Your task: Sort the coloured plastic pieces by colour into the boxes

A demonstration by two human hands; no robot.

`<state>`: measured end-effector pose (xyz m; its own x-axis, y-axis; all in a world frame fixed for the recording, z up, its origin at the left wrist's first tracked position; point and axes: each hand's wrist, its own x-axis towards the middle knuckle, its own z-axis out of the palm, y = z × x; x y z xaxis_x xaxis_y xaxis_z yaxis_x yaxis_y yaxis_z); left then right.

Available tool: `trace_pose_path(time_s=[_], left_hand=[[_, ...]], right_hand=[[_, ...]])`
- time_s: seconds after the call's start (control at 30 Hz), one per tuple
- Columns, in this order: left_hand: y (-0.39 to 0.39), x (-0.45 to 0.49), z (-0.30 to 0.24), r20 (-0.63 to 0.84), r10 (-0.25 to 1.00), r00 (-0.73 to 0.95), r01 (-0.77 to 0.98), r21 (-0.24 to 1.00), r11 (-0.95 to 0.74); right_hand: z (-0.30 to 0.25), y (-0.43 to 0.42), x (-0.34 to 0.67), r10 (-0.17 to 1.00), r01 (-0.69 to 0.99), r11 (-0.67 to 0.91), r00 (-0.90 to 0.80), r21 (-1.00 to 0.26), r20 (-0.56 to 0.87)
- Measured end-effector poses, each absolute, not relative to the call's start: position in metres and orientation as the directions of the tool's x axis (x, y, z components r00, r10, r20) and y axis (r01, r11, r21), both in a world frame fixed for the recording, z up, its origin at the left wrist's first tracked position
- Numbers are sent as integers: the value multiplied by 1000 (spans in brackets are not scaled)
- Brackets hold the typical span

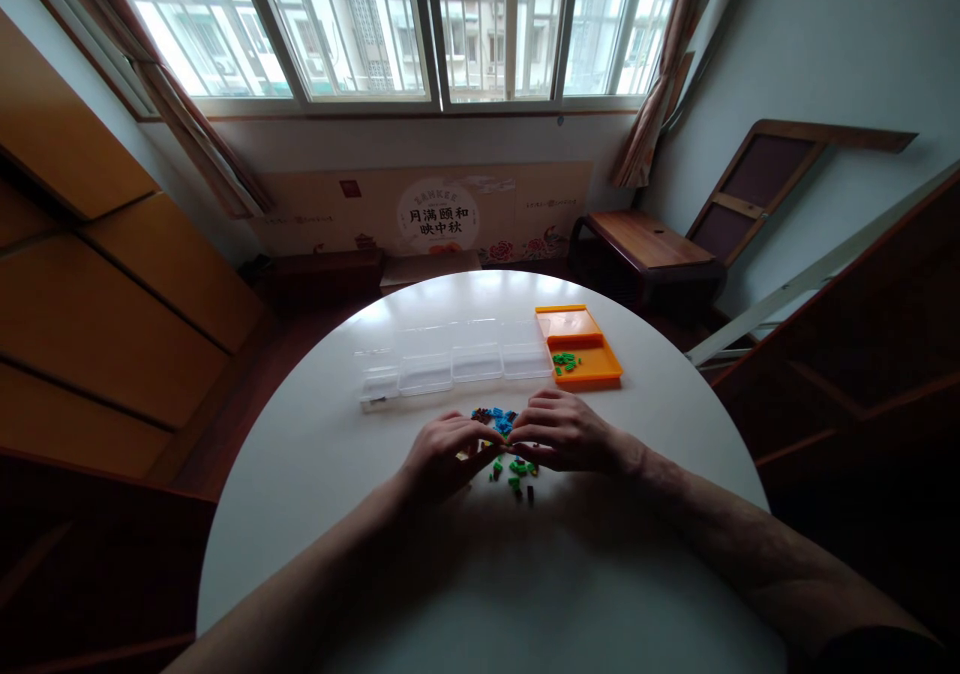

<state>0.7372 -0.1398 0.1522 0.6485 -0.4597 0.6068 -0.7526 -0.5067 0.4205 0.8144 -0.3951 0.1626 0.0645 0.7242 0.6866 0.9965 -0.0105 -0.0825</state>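
Head view: a dark piece (530, 495) lies nearest on the surface (300, 474), then green pieces (518, 467); left hand (444, 450) and right hand (564, 432) converge narrowly, any hold untellable, light fingertips advisable; beyond, blue pieces (501, 420), orange tray (600, 360).

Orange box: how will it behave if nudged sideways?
The orange box looks like moulded plastic, so probably stiff and fairly light. It sits low and wide on the smooth-looking table, so likely slides rather than tips. The green pieces lie loose inside and may shift.
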Motion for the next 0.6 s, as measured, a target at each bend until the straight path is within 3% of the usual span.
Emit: trace_pose_path(time_s=[0.17, 0.47, 0.6], left_hand=[[-139, 736, 158, 617, -453, 644, -751, 395, -530], [-131, 736, 163, 604, -513, 609, -777, 324, -540], [-132, 736, 162, 568, -563, 600, -792, 324, -518]], right_hand=[[166, -408, 824, 682, 977, -129, 210, -167, 700], [150, -442, 865, 253, 658, -609, 691, -444, 677], [146, -441, 867, 229, 598, -637, 749, -486, 621]])
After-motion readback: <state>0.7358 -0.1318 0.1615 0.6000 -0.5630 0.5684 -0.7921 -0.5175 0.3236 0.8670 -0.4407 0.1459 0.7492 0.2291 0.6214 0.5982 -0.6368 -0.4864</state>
